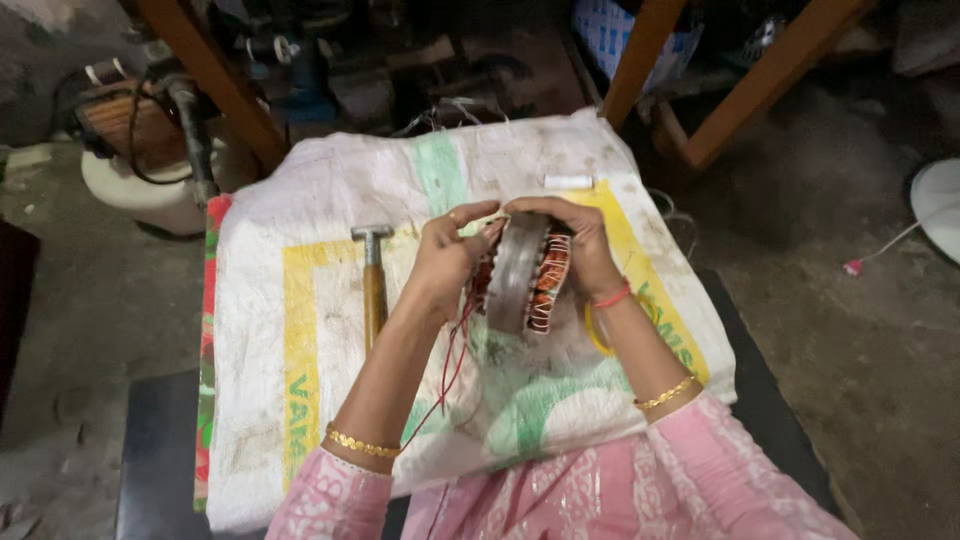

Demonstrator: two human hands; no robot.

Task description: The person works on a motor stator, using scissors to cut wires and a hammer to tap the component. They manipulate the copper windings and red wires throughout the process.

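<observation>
Dim grey concrete floor — orange wooden table legs behind.

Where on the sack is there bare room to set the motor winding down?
Bare patches on the sack: the far strip between hammer head and white tube, and the near-left corner left of the left hand. Crowded: the middle, under both hands, stator, red wires.

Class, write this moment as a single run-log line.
left hand: grips motor stator | right hand: grips its other side | stator: on edge above sack | hammer: lying on sack, untouched
</observation>
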